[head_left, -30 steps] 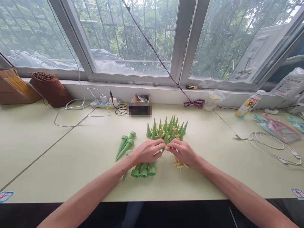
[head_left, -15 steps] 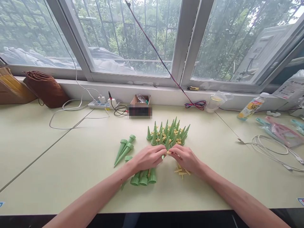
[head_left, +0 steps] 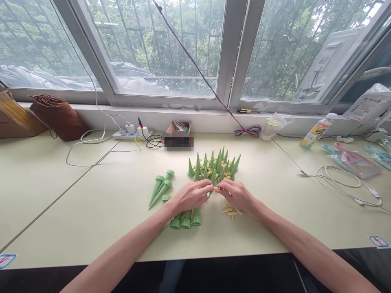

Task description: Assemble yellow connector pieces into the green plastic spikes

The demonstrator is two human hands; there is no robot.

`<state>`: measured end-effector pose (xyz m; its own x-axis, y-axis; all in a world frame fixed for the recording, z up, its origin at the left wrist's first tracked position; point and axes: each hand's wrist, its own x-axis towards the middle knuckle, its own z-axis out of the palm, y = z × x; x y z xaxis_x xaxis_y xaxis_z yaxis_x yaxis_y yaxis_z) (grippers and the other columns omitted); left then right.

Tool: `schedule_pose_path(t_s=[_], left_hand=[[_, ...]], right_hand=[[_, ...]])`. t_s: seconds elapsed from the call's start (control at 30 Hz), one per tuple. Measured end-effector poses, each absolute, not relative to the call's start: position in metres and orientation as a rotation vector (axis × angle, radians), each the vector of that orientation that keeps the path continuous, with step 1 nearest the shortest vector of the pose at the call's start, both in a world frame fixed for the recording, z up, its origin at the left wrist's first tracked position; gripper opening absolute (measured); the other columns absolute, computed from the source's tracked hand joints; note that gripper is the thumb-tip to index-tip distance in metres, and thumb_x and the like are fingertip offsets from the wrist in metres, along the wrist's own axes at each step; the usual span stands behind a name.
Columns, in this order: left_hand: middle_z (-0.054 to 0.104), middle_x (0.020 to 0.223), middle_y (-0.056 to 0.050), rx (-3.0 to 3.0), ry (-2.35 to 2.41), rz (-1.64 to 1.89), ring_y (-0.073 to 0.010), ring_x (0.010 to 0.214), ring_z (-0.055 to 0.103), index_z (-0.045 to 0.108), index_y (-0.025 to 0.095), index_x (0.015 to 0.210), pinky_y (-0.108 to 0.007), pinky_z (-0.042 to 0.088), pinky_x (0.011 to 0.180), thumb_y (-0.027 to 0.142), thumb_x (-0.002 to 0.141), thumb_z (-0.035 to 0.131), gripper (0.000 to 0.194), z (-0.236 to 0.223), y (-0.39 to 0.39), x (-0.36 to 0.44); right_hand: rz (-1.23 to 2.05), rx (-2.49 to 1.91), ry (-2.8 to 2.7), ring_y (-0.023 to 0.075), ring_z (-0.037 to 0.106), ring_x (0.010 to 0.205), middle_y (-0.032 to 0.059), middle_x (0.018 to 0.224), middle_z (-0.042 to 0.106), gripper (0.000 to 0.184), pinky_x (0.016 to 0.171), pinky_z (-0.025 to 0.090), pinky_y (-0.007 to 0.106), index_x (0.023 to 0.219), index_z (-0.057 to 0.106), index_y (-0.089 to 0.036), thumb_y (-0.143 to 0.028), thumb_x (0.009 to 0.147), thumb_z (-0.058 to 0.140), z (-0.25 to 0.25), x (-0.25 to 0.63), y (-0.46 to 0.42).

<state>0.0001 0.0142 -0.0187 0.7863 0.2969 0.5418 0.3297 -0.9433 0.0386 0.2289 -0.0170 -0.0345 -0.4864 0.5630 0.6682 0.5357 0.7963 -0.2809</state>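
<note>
Green piece [head_left: 208,194], likely a cone's tip, pokes out under the left hand [head_left: 191,195], mid-tabletop, just on the near side of the standing cones [head_left: 214,165]. Rest of it hidden by fingers. Left grip: narrow, closed on the green piece. Right hand [head_left: 237,196]: narrow pinch on a small yellow peg [head_left: 216,188], fingertips right by the left ones. Peg and green piece look to be meeting; can't tell if the peg is seated. Both hands are engaged, neither piece is set down, so this reads as mid-fitting, not finished.

Standing cones: clustered, tips up, yellow bits in among them; exact count unclear, they overlap. Loose pegs [head_left: 231,211] in a small pile by the right hand, near side. Three lying cones [head_left: 159,190] left of the left hand, tips toward the near left. Ribbed cap [head_left: 166,198] just beside the left wrist, its body mostly covered by the arm. Three more cones [head_left: 185,224] on the near side of the left hand, open ends toward the tabletop [head_left: 106,228] edge, partly under the forearm.

Farther out: small box [head_left: 180,127] and power strip [head_left: 130,133] at the back; bottle [head_left: 317,131] and white cable [head_left: 345,185] off right.
</note>
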Motion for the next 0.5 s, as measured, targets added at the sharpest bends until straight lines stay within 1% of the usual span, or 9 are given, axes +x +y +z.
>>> schedule_pose_path(t_s=[0.23,0.37,0.5], left_hand=[[0.068,0.099,-0.006,-2.942,-0.515,-0.869,-0.0133,0.074,0.065,0.057,0.018,0.104,-0.022,0.049,0.059,0.01,0.092,0.044,0.019,-0.021,0.012,0.0011],[0.068,0.098,-0.007,-2.959,-0.519,-0.867,-0.0135,0.075,0.066,0.057,0.017,0.103,-0.021,0.049,0.059,0.011,0.093,0.042,0.019,-0.0211,0.0095,0.0026],[0.068,0.094,-0.007,-2.967,-0.521,-0.89,-0.0139,0.075,0.066,0.058,0.017,0.101,-0.021,0.05,0.06,0.013,0.094,0.041,0.019,-0.0199,0.0077,0.004]], right_hand=[[0.062,-0.82,-2.225,0.0123,0.05,0.058,0.0026,0.073,0.06,0.023,0.054,0.038,0.023,0.091,0.06,-0.018,-0.027,0.104,0.043,-0.0346,0.2303,-0.0174],[0.046,-0.84,-2.265,0.0121,0.047,0.058,0.0017,0.072,0.057,0.028,0.053,0.035,0.024,0.088,0.059,-0.018,-0.029,0.106,0.039,-0.0362,0.2315,-0.0179],[-0.004,-0.855,-2.295,0.012,0.042,0.055,0.0,0.067,0.05,0.035,0.05,0.03,0.025,0.081,0.057,-0.018,-0.03,0.107,0.035,-0.0373,0.2321,-0.0183]])
